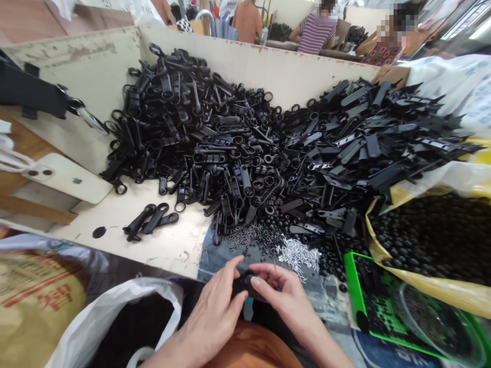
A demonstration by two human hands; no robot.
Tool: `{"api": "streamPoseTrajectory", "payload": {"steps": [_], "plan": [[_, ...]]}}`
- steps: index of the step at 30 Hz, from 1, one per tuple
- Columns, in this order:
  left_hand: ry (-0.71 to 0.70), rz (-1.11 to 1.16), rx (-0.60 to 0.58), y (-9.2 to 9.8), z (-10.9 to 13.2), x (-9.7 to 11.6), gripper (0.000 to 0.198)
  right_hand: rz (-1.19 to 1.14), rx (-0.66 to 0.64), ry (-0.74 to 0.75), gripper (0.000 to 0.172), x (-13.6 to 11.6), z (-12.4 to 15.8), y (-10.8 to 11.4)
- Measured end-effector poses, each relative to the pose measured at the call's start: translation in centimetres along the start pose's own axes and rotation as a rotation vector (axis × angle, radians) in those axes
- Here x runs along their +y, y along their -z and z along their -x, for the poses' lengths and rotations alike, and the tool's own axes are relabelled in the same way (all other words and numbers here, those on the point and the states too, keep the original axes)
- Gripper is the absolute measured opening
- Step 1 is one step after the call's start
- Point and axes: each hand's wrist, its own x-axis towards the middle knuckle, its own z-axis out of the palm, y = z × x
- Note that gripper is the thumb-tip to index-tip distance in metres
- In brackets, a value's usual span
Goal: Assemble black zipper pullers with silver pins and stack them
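My left hand (218, 299) and my right hand (282, 291) meet at the front edge of the work surface. Between them is a small black plastic part (243, 280), largely covered by fingers. My left fingers wrap its left side, while the thumb and fingers of my right hand pinch its right end. Just beyond the hands lie a pile of silver metal pins (297, 253) and a scatter of tiny dark pieces (249, 236). Behind these rises a heap of black crank-shaped plastic arms (218, 153), with flat black plastic pieces (356, 128) to the right.
Three loose black arms (155, 217) lie at left near a white phone (72, 176). A green tray (351, 271) and a yellow-edged sack (422, 281) of black round pieces stand at right. A white bag (72, 335) opens at lower left. Other people (316, 30) sit beyond the bin wall (276, 61).
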Motion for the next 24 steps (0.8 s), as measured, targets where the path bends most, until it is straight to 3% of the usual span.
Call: {"api": "streamPoseTrajectory", "payload": {"steps": [3, 6, 9, 12, 19, 24], "plan": [[0.223, 0.356, -0.231, 1.5, -0.6, 2.2, 0.042, 0.037, -0.062, 0.038, 0.043, -1.3, -0.6, 0.5], [0.316, 0.587, -0.332, 2.2, -0.7, 3.3, 0.061, 0.219, -0.102, 0.183, 0.036, -2.3, -0.9, 0.9], [0.361, 0.712, -0.338, 2.1, -0.2, 3.3, 0.091, 0.301, -0.161, 0.264, 0.034, -2.7, -1.0, 1.3], [0.410, 0.798, -0.309, 1.9, 0.2, 3.1, 0.105, 0.312, -0.205, 0.267, 0.036, -2.7, -1.0, 1.5], [0.501, 0.892, -0.284, 1.8, 0.1, 3.1, 0.123, 0.322, -0.207, 0.233, 0.035, -2.6, -1.2, 1.5], [0.507, 0.883, -0.304, 1.7, 0.2, 2.3, 0.113, 0.304, -0.241, 0.214, 0.035, -2.3, -1.4, 1.7]]}}
